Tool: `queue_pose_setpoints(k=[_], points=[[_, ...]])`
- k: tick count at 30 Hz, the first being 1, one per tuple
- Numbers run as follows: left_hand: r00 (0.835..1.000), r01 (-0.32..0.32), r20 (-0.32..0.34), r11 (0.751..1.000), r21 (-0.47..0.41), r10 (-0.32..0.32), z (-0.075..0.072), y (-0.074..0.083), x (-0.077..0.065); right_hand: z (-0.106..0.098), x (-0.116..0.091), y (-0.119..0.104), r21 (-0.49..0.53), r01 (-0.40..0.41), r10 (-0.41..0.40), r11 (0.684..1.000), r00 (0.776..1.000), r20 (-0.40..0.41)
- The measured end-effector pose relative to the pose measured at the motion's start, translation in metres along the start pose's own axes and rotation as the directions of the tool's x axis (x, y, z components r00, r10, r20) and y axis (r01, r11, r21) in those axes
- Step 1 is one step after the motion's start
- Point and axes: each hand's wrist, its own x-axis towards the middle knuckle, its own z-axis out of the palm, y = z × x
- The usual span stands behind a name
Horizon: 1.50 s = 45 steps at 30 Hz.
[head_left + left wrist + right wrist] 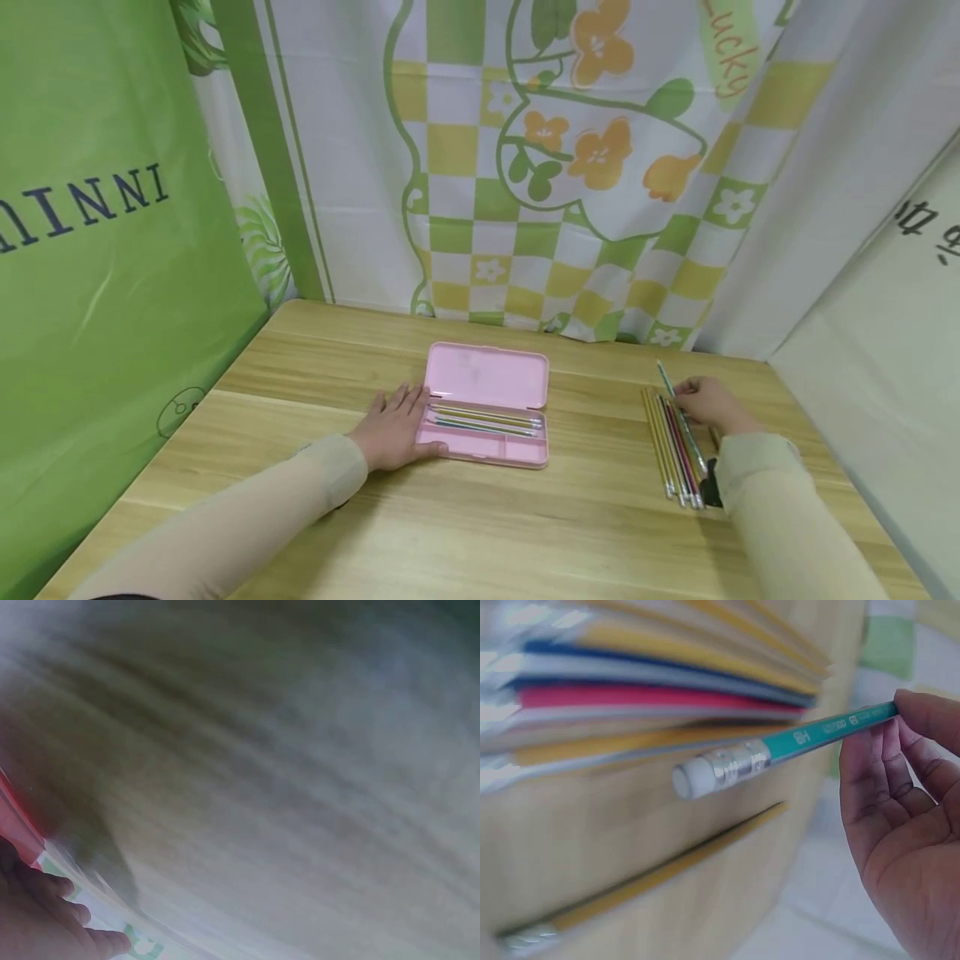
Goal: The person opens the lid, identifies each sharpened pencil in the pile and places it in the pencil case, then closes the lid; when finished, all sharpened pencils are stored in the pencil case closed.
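Observation:
A pink pencil case [487, 375] lies with its lid folded back on the table, and several pencils [486, 419] rest inside its long compartment. My left hand [393, 429] rests at the case's left edge, fingers spread and thumb along the front corner. In the right wrist view my right hand [907, 810] pinches a teal pencil [825, 731] between thumb and fingers, its white eraser end pointing away from the palm. That pencil is held above a row of loose pencils [667, 450], among them yellow, red and dark ones.
A single yellow pencil [667, 870] lies apart from the row on the wooden table [600, 533]. Near the right cuff is a small black object [710, 487]. A patterned curtain [555, 167] hangs behind the table, with a green cloth [112, 292] on the left.

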Motion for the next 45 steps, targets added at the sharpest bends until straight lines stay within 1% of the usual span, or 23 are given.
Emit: queue_pose_setpoints(k=[3,5,10,15,20,24,27,32,34,39,41,45], points=[[1.0,-0.003,-0.002,1.0,-0.003,0.003,0.0,0.0,0.0,-0.003,0.003,-0.02,0.073,0.059,-0.06,0.996,0.998,0.007],[1.0,-0.001,-0.001,1.0,-0.002,0.001,0.0,0.0,-0.001,-0.003,0.003,-0.035,0.105,0.083,-0.086,0.991,0.996,0.023],[1.0,0.007,0.003,1.0,0.011,-0.007,0.0,0.002,0.0,0.005,0.008,-0.067,0.164,0.105,-0.115,0.981,0.992,0.057],[1.0,0.015,0.009,1.0,0.016,-0.015,0.001,0.002,0.001,0.015,0.015,-0.092,0.186,0.133,-0.148,0.973,0.987,0.067],[1.0,0.018,0.01,1.0,0.01,-0.019,-0.003,0.004,-0.002,0.021,0.02,-0.114,0.207,0.151,-0.171,0.967,0.982,0.084],[1.0,0.019,-0.001,1.0,0.01,-0.019,-0.004,0.004,-0.004,0.029,0.024,-0.13,0.271,0.165,-0.195,0.948,0.977,0.088],[1.0,0.017,-0.005,1.0,0.008,-0.017,-0.003,0.003,-0.005,0.038,0.027,-0.139,0.33,0.173,-0.215,0.928,0.972,0.095],[1.0,0.014,-0.005,1.0,-0.004,-0.014,-0.001,0.003,-0.004,0.055,0.031,-0.155,0.392,0.196,-0.268,0.899,0.953,0.139],[1.0,0.013,-0.007,1.0,-0.004,-0.013,0.0,0.003,-0.003,0.061,0.032,-0.161,0.399,0.212,-0.295,0.892,0.942,0.16],[1.0,0.01,-0.012,1.0,0.013,-0.01,-0.001,0.004,-0.001,0.079,0.035,-0.177,0.428,0.211,-0.321,0.879,0.925,0.204],[1.0,0.011,-0.01,1.0,0.015,-0.01,-0.001,0.003,-0.002,0.087,0.037,-0.182,0.451,0.204,-0.33,0.869,0.917,0.222],[1.0,0.004,-0.024,1.0,-0.007,-0.004,-0.002,0.003,-0.003,0.104,0.038,-0.189,0.493,0.186,-0.349,0.85,0.899,0.264]])
